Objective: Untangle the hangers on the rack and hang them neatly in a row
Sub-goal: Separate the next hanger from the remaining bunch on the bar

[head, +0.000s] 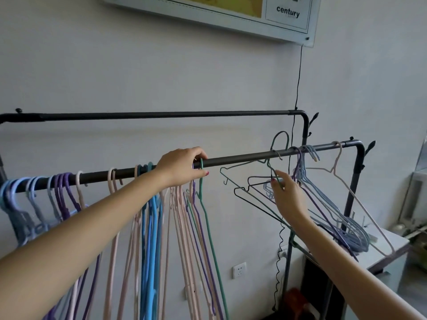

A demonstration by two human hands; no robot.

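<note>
A black rack has a near rail [242, 159] and a far rail [161, 115]. Several pink, blue and purple hangers [150, 227] hang in a row on the left half of the near rail. My left hand [182, 167] pinches the hook of a green hanger [208, 227] at the right end of that row. To the right, a tangled cluster of wire hangers [254, 181] sticks out sideways below the rail. My right hand [286, 197] grips a dark green hanger [270, 166] in this cluster. Further right hang purple and blue hangers [323, 204] and one pale pink hanger [360, 204].
A framed board [208, 10] hangs on the wall above. A black cord [298, 84] runs down behind the rack to a coiled cable [279, 250] near a wall socket [239, 270]. A grey cabinet [388, 248] stands at the right behind the rack's post.
</note>
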